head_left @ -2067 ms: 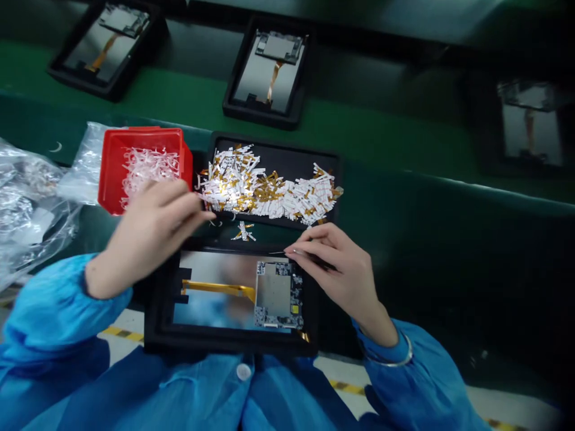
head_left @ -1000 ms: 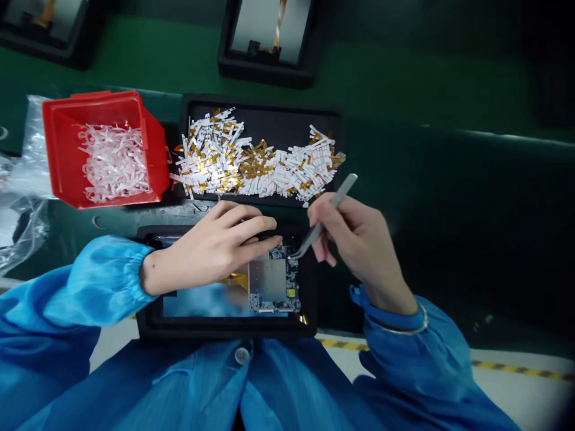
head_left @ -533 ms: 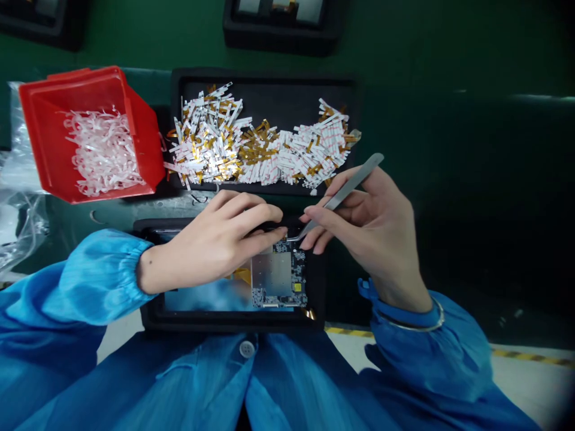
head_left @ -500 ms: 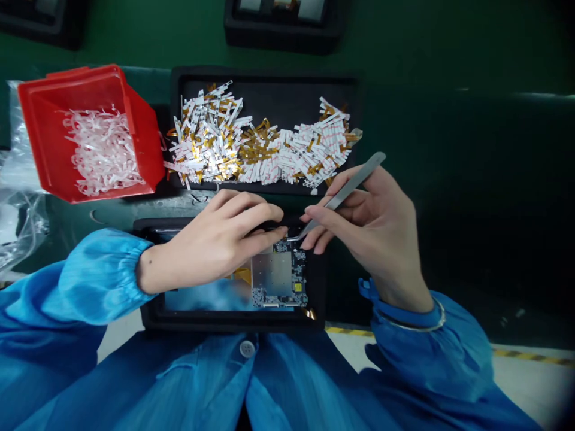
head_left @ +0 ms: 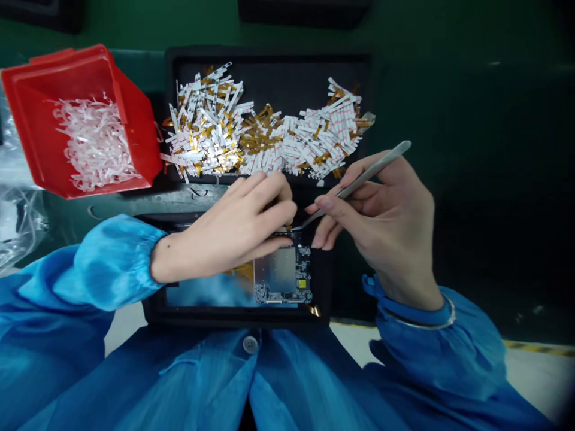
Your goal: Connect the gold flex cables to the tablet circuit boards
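Observation:
My right hand [head_left: 386, 215] grips a pair of metal tweezers [head_left: 366, 176] like a pen. Their bent tip points left and reaches the upper edge of a circuit board [head_left: 275, 269] with a silver shield plate and a yellow sticker. Over the board's upper left, my left hand [head_left: 238, 230] has its fingers curled and its thumb low, close to the tweezer tip. A small gold-coloured bit shows between thumb and forefinger; what they hold is mostly hidden. The board lies in a device with a bluish, glossy surface [head_left: 209, 291], set in a black tray [head_left: 193, 317].
Behind the work lies a black tray [head_left: 287, 72] heaped with white and amber flex strips [head_left: 314, 140]. To its left, a red bin [head_left: 146, 137] holds curly translucent scraps [head_left: 96, 143]. Clear plastic bags [head_left: 20, 209] sit at the far left; another black tray [head_left: 303, 15] is at the back.
The view has shifted a little. My left hand's forefinger is more bent and raised away from the thumb. The tweezers lie at a flatter angle, their tip still at the board's upper edge.

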